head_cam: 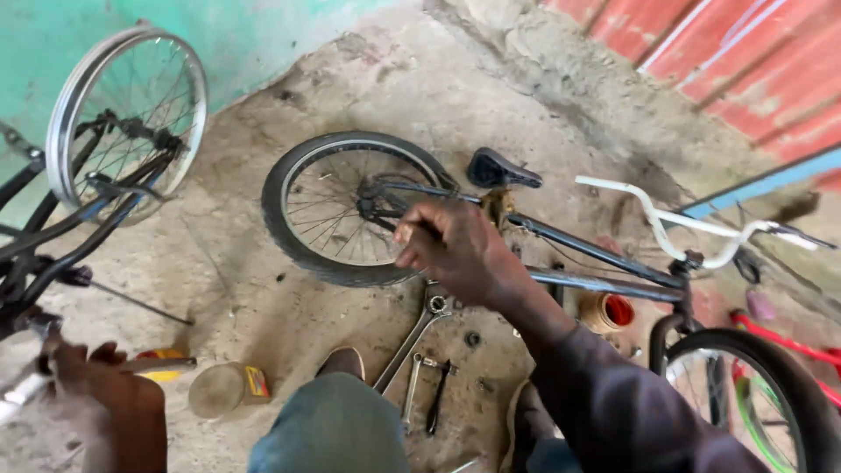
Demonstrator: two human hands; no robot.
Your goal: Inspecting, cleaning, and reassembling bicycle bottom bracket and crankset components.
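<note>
A small dark bicycle point(604, 263) lies on its side on the dirt floor, with a black rear wheel point(342, 206), black saddle point(499, 168) and white handlebar point(666, 228). My right hand point(451, 250) is closed near the rear wheel's hub and frame stays; what it grips is hidden by the fingers. My left hand point(88, 377) is at the lower left, closed on a thin metal tool point(162, 362) that sticks out to the right, beside a blurred bicycle part. My knee point(337, 429) is between the hands.
Wrenches point(420, 328) and small tools point(434, 394) lie on the ground below my right hand. A round lid and tin point(223, 388) sit lower left, an orange cup point(609, 311) by the frame. A second bicycle with a bare rim point(127, 114) stands at left.
</note>
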